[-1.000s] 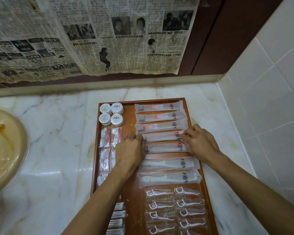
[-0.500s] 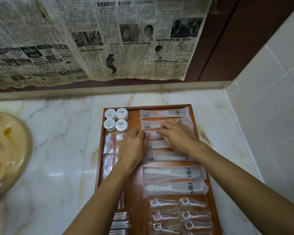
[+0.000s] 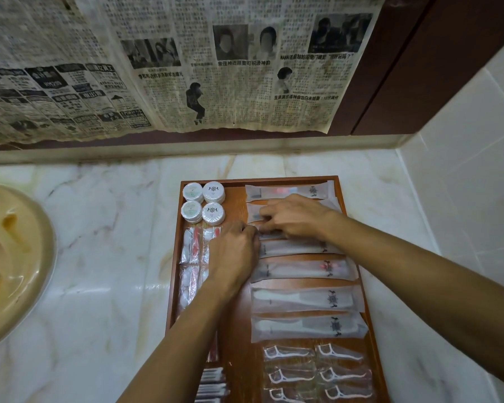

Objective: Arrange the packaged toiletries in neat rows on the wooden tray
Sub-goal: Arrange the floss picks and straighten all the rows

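A wooden tray [image 3: 236, 321] lies on the marble counter. Long translucent toothbrush packets [image 3: 288, 190] run down its right side in a column, with two comb packets [image 3: 303, 299] below them and several floss picks [image 3: 317, 370] nearest me. Round white soap packs [image 3: 203, 203] fill the far left corner, above small red-and-white sachets [image 3: 191, 248]. My left hand [image 3: 233, 254] presses its fingertips against the left end of the third toothbrush packet. My right hand [image 3: 297, 218] reaches across the second and third packets, and its fingers pinch the third one near that same end.
A yellowish sink basin [image 3: 12, 257] curves in at the left edge. Newspaper [image 3: 186, 68] hangs on the back wall above the counter [image 3: 114, 228]. A white tiled wall [image 3: 463, 170] closes the right side close to the tray.
My right hand has slid from the packets' right ends across to their left ends, up the column. My left hand stays at the left ends. The view shifted slightly downward.
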The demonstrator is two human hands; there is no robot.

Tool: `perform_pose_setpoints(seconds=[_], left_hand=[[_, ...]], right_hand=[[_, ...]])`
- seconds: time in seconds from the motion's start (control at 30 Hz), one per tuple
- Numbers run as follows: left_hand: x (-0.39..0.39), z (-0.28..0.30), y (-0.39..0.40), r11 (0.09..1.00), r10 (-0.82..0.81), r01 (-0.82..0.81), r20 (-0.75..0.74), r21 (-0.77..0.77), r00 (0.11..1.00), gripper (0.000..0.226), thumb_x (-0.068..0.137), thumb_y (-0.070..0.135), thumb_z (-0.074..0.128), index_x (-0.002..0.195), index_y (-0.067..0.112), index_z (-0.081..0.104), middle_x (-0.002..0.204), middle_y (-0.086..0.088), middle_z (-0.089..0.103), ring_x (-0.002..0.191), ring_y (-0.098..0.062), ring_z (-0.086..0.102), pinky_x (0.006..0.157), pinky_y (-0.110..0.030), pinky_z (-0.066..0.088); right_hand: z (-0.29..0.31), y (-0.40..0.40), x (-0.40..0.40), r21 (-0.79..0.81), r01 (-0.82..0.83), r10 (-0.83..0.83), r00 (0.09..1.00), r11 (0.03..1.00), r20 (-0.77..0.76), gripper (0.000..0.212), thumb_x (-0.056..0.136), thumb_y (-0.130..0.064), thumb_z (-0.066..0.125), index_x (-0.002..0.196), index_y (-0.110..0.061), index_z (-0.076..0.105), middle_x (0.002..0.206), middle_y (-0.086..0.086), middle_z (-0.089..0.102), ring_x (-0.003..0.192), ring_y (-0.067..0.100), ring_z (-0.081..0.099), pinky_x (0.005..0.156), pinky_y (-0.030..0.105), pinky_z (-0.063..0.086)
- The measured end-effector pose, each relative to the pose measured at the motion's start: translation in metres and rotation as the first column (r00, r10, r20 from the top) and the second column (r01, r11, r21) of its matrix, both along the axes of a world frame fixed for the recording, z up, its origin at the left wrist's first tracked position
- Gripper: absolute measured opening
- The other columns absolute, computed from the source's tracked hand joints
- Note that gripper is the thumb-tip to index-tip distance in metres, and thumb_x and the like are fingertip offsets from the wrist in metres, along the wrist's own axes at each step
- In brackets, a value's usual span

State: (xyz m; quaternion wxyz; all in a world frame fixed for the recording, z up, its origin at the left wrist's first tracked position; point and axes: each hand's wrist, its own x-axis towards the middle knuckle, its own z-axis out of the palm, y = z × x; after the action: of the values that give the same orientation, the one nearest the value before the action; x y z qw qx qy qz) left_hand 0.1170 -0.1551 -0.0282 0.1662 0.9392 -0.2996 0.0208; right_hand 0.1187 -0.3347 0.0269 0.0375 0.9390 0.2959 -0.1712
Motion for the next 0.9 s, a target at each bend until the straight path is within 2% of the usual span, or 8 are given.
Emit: perform_pose_setpoints(seconds=[0.07,0.17,0.23,0.4,0.5,0.67,0.8,0.9], left_hand=[[0.002,-0.002,-0.002,1.0,0.003,-0.003,-0.023,0.013,1.0,0.015,0.084,0.02,0.061,0.075,0.011,0.07,0.076,-0.008,0.061,0.065,-0.032,0.059,0.045,-0.03,0.038],[0.001,-0.001,-0.004,0.998,0.02,-0.019,-0.023,0.057,1.0,0.014,0.083,0.022,0.061,0.076,0.013,0.07,0.078,-0.007,0.062,0.066,-0.034,0.06,0.046,-0.029,0.035],[0.001,0.0,-0.004,0.997,0.024,-0.022,-0.027,0.069,0.999,0.015,0.083,0.023,0.06,0.078,0.014,0.07,0.08,-0.006,0.063,0.069,-0.033,0.061,0.048,-0.029,0.035],[0.001,0.002,-0.005,0.994,0.024,-0.021,-0.021,0.104,1.0,0.02,0.087,0.027,0.054,0.085,0.016,0.071,0.088,-0.006,0.064,0.075,-0.032,0.062,0.051,-0.029,0.033],[0.001,0.003,-0.005,0.993,0.024,-0.021,-0.029,0.118,0.999,0.021,0.089,0.028,0.053,0.087,0.017,0.071,0.09,-0.005,0.064,0.077,-0.031,0.063,0.052,-0.029,0.033],[0.001,0.004,-0.005,0.993,0.027,-0.021,-0.046,0.117,0.999,0.017,0.086,0.026,0.058,0.082,0.016,0.071,0.085,-0.005,0.064,0.072,-0.031,0.063,0.05,-0.028,0.033],[0.002,0.001,-0.005,0.994,0.021,-0.017,-0.034,0.111,0.999,0.018,0.086,0.026,0.057,0.08,0.017,0.071,0.082,-0.004,0.064,0.069,-0.03,0.063,0.048,-0.028,0.035],[0.002,0.002,-0.005,0.995,0.016,-0.013,-0.029,0.094,0.999,0.019,0.084,0.025,0.055,0.078,0.016,0.071,0.079,-0.005,0.063,0.066,-0.03,0.062,0.047,-0.028,0.038]], right_hand=[[0.001,-0.001,0.003,-0.021,-0.064,0.064,0.998,0.998,0.002,0.033,0.097,-0.021,0.039,0.118,-0.032,0.062,0.103,-0.002,0.053,0.096,0.017,0.052,0.061,0.032,0.034],[0.004,-0.005,0.005,-0.011,-0.101,0.101,0.995,0.995,-0.01,0.029,0.098,-0.024,0.039,0.107,-0.027,0.066,0.096,-0.003,0.052,0.094,0.016,0.052,0.069,0.034,0.045],[0.004,-0.008,0.004,-0.013,-0.12,0.12,0.993,0.993,0.001,0.028,0.098,-0.022,0.039,0.105,-0.026,0.066,0.096,-0.003,0.053,0.094,0.015,0.052,0.071,0.033,0.046],[0.0,-0.016,-0.002,-0.049,-0.158,0.159,0.987,0.986,0.014,0.026,0.099,-0.02,0.039,0.109,-0.023,0.062,0.096,-0.001,0.051,0.088,0.017,0.052,0.063,0.033,0.046],[-0.002,-0.024,-0.004,-0.07,-0.149,0.151,0.989,0.986,0.011,0.025,0.099,-0.019,0.039,0.109,-0.024,0.061,0.096,-0.001,0.05,0.086,0.018,0.053,0.065,0.037,0.05],[-0.008,-0.039,-0.011,-0.067,-0.117,0.12,0.992,0.991,0.039,0.02,0.099,-0.022,0.042,0.103,-0.025,0.061,0.095,-0.003,0.052,0.081,0.016,0.052,0.058,0.031,0.041],[-0.013,-0.05,-0.016,-0.091,-0.089,0.094,0.994,0.992,0.058,0.019,0.098,-0.021,0.043,0.098,-0.023,0.062,0.093,-0.002,0.051,0.076,0.017,0.051,0.054,0.031,0.039],[-0.014,-0.058,-0.021,-0.124,-0.089,0.096,0.994,0.988,0.05,0.022,0.099,-0.02,0.038,0.103,-0.022,0.06,0.097,-0.002,0.052,0.079,0.018,0.052,0.056,0.031,0.033]])
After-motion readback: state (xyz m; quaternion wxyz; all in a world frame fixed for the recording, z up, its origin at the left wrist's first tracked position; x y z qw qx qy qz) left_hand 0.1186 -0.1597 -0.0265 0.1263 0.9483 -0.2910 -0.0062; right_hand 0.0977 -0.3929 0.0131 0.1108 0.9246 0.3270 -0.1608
